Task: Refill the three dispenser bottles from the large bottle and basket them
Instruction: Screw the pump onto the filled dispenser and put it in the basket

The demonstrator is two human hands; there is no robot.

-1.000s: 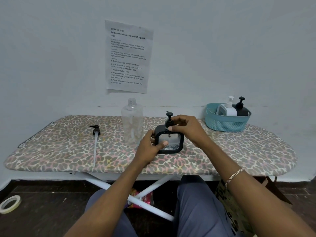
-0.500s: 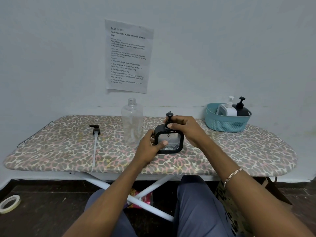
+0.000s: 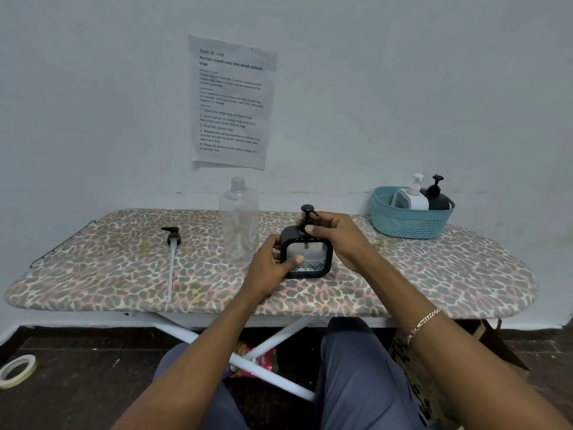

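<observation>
Head view: white dispenser [image 3: 414, 198] and black dispenser [image 3: 439, 200] sit in one basket [image 3: 409, 225]; left hand [image 3: 269, 271] grips the third dispenser [image 3: 310, 259] by its side, right hand [image 3: 338, 237] pinches its pump [image 3: 307, 210].

The left grip [image 3: 269, 268] is holding the side of a square black dispenser bottle [image 3: 313, 257] that is standing on the leopard-print tabletop [image 3: 434, 268], with the thumb lying across its clear front. The right grip [image 3: 338, 234] is pinching the base of the bottle's black pump [image 3: 307, 212]. Just left of them a large clear bottle [image 3: 238, 225] is standing uncapped. Farther left a loose pump [image 3: 172, 252] with a long tube is lying flat. At the right end a teal basket [image 3: 409, 225] is holding a white bottle [image 3: 412, 197] and a black bottle [image 3: 438, 198].
</observation>
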